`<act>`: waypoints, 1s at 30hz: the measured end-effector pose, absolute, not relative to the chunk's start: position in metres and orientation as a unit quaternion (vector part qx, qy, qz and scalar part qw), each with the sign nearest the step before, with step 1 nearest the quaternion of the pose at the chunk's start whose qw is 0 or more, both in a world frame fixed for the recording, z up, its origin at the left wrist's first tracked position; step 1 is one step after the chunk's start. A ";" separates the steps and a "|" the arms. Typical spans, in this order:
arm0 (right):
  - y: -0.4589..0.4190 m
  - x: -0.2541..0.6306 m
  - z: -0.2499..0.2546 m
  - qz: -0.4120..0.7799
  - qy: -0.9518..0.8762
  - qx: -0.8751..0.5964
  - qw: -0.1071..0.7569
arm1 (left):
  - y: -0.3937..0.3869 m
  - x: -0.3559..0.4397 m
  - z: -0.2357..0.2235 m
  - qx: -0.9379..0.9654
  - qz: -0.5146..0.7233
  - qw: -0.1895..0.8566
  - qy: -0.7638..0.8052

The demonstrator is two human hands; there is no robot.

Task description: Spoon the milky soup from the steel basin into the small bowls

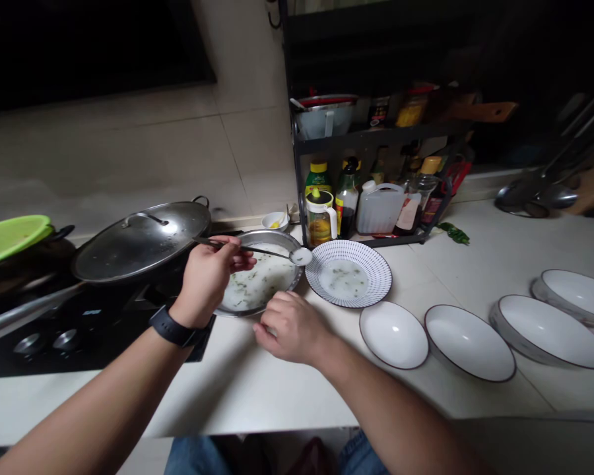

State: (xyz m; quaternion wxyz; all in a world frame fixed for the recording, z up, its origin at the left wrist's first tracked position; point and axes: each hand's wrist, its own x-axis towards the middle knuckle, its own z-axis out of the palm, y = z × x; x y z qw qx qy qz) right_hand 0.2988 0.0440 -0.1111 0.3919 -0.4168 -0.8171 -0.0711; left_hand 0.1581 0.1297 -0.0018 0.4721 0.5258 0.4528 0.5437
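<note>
A long-handled metal ladle with cloudy white liquid in its bowl is above the right rim of a round silver metal basin holding green-flecked white liquid. The left hand is closed around the handle; the right hand is curled beside the basin's near rim, whether gripping anything I cannot tell. Just right, a white dash-patterned plate holds similar liquid. Farther right, 4 white dark-rimmed bowls stand on the white desk.
</note>
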 end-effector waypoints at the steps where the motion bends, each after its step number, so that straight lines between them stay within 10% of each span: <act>1: 0.044 0.299 -0.111 -0.071 -0.818 -0.419 0.387 | 0.129 0.164 -0.003 0.526 0.538 0.480 0.451; 9: 0.044 0.298 -0.110 -0.081 -0.812 -0.428 0.387 | 0.115 0.192 -0.021 0.646 0.482 0.433 0.404; 18: 0.048 0.296 -0.112 -0.096 -0.798 -0.427 0.414 | 0.099 0.181 -0.028 0.899 0.394 0.099 0.165; 30: 0.043 0.299 -0.109 -0.081 -0.815 -0.410 0.402 | 0.136 0.139 -0.031 0.583 0.581 0.379 0.424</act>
